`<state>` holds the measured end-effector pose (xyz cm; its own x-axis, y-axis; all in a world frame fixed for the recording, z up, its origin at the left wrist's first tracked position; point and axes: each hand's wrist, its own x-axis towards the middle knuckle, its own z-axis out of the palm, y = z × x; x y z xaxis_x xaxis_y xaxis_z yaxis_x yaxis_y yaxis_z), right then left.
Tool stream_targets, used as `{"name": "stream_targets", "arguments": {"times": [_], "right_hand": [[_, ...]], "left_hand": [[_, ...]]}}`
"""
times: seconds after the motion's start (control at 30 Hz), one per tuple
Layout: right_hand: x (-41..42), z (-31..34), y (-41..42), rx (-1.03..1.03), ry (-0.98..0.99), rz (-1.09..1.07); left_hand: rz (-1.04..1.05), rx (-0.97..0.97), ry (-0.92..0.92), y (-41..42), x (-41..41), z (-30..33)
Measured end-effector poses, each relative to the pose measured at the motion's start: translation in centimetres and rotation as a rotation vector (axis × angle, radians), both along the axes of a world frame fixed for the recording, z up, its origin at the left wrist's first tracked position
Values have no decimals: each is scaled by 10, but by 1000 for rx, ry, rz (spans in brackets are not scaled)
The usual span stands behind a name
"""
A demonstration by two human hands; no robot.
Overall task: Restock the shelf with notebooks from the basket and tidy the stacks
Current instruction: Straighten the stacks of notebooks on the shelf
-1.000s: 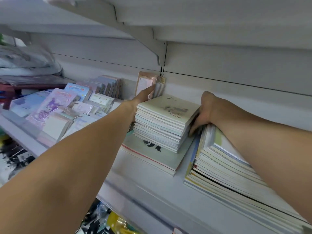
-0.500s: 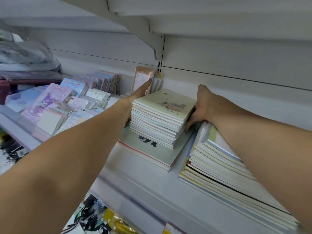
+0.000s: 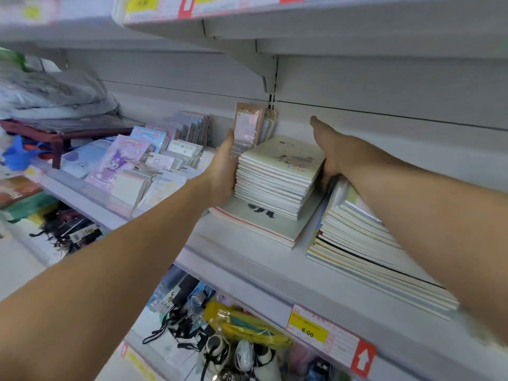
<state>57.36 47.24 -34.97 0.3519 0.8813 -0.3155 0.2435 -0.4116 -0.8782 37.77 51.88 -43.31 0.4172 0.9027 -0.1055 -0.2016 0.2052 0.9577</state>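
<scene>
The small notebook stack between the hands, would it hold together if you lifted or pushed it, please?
The small notebook stack is loose, thin books with edges already staggered, so it would probably shear or fan if pushed from one side. With the left hand and right hand pressing opposite sides, it should likely move as a block. It looks fairly heavy for its footprint.

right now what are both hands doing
Left hand: open, flat against the left side of the small notebook stack.
Right hand: fingers curled round the stack's right edge.
</scene>
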Motion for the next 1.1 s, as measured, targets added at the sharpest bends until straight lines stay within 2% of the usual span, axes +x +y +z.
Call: {"name": "stream_targets", "arguments": {"times": [0.07,0.17,0.2,0.27,0.33,0.37,0.5,0.6,0.83,0.97,1.1], "right_hand": [[-16,12,-9,53,-126,60],[-31,22,-25,154,-530,312],[-33,21,-29,130,-626,387],[-36,11,-38,-70,-689,455],[-40,-2,-48,-236,-789,513],[-42,-8,-52,-237,-861,528],[-43,-25,-53,-59,-1170,514],[-44,-33,-47,-39,-1313,467],[-43,-42,-28,-22,-1342,383],[-45,-45,-28,24,-1274,319],[-49,-49,-31,-16,-1276,295]], "left_hand": [[113,71,98,-13,8,-4],[198,190,250,-26,15,-9],[238,298,326,-26,15,-11],[291,615,551,-31,9,-16],[257,853,661,-31,1,-19],[227,908,680,-30,-3,-21],[253,876,811,-32,1,-26],[303,828,834,-29,6,-30],[338,824,959,-17,4,-31],[348,847,961,-19,5,-30],[341,818,877,-29,5,-31]]}}
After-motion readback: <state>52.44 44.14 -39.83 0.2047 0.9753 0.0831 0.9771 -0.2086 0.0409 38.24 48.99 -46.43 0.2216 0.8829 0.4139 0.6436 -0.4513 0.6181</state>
